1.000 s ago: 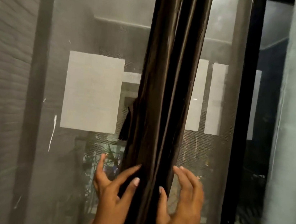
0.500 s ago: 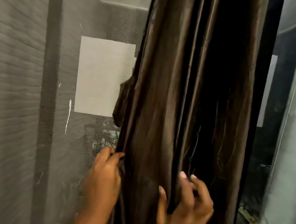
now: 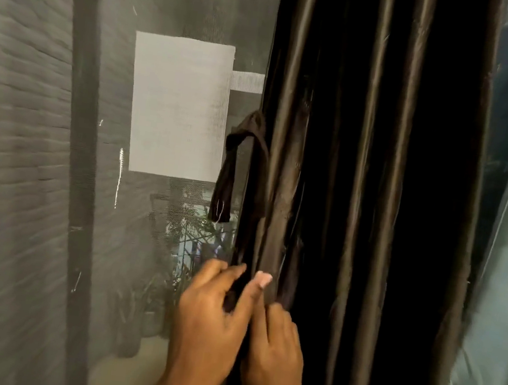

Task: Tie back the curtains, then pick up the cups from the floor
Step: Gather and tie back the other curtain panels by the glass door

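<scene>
Tie-back strap (image 3: 250, 172) is pinched by left hand (image 3: 207, 318) fingers (image 3: 229, 273); right hand (image 3: 274, 347) grips brown curtain (image 3: 357, 206) just beside. Folds should be bunched tight before strap is wrapped. Cups not visible.

I see both hands bare: left hand (image 3: 209, 322) and right hand (image 3: 274, 350), no sleeves, rings or watch in shot (thumbnail looks pale pink, approx.).
</scene>
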